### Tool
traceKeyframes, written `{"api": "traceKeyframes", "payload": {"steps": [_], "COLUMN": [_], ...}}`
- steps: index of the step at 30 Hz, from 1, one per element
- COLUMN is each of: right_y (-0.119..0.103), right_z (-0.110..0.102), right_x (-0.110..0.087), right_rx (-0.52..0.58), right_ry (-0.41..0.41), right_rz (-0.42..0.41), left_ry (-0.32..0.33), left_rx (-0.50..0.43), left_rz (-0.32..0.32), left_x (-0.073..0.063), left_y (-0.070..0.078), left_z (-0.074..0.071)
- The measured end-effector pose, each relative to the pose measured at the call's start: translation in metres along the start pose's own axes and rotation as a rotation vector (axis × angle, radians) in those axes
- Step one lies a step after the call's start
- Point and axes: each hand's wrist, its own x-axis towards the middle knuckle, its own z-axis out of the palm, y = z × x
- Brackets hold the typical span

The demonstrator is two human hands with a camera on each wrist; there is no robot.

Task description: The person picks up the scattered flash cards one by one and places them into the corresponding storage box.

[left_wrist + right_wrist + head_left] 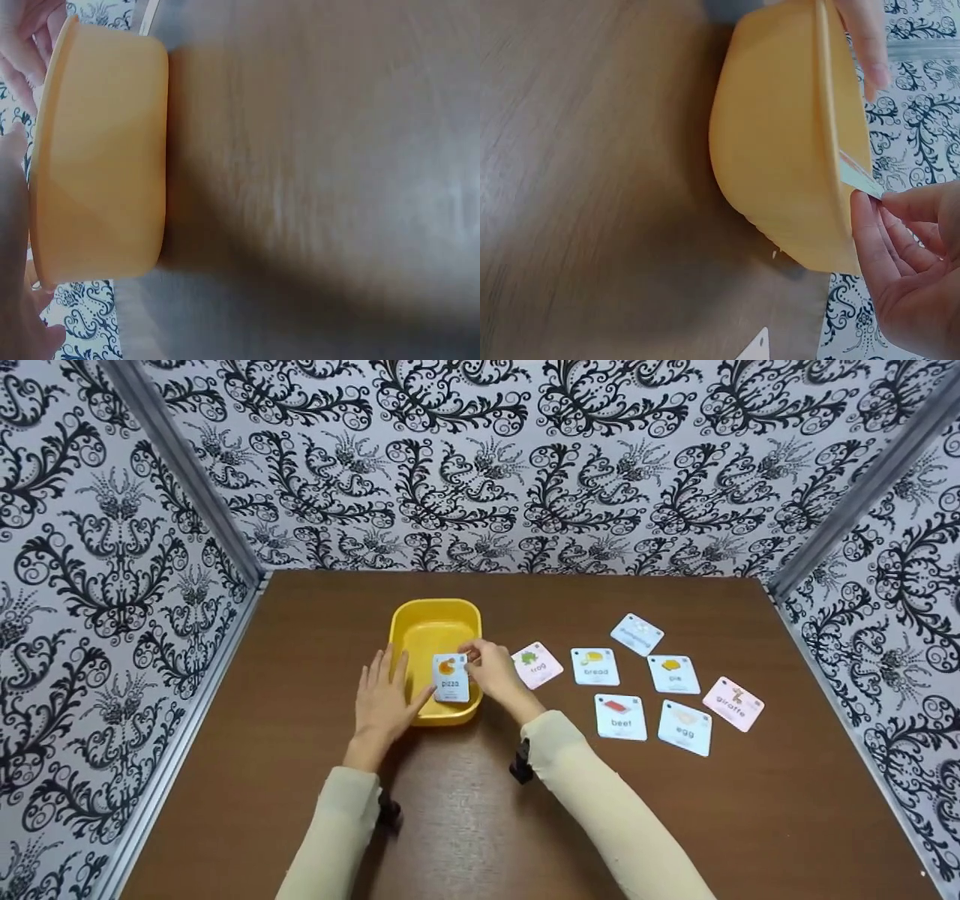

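Note:
In the head view a yellow plastic tub [436, 611] stands on the brown table. My right hand [491, 671] pinches the edge of a pale blue pizza card [451, 690] between thumb and fingers, over the tub's right side. In the right wrist view the card [859, 178] slants down past the rim into the tub [780, 127]. My left hand [384, 701] lies along the tub's left rim, fingers stretched out and thumb reaching over the near left corner toward the card. The tub's side wall [105, 157] fills the left of the left wrist view.
Right of the tub lie several picture cards: frog [537, 665], bread [595, 667], pie [674, 675], beef [621, 718], egg [685, 727], giraffe [734, 704], and one with glare over its print [637, 634]. Patterned walls [480, 472] enclose the table's back and sides.

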Motion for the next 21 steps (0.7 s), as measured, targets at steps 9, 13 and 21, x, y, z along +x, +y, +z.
{"api": "traceKeyframes", "payload": {"steps": [9, 13, 21], "right_y": [-0.004, -0.004, -0.006], "right_z": [0.004, 0.005, 0.008], "right_x": [-0.003, -0.005, -0.008], "right_rx": [-0.147, -0.202, -0.328], "right_ry": [-0.03, -0.017, 0.022], "right_rz": [-0.06, -0.074, -0.125], "left_ry": [-0.044, -0.052, -0.046], "left_rx": [0.009, -0.012, -0.06], "left_rz": [-0.011, -0.019, -0.034], "left_x": [0.008, 0.01, 0.01], "left_y": [-0.01, -0.011, -0.011], "left_z": [-0.004, -0.003, 0.002]}}
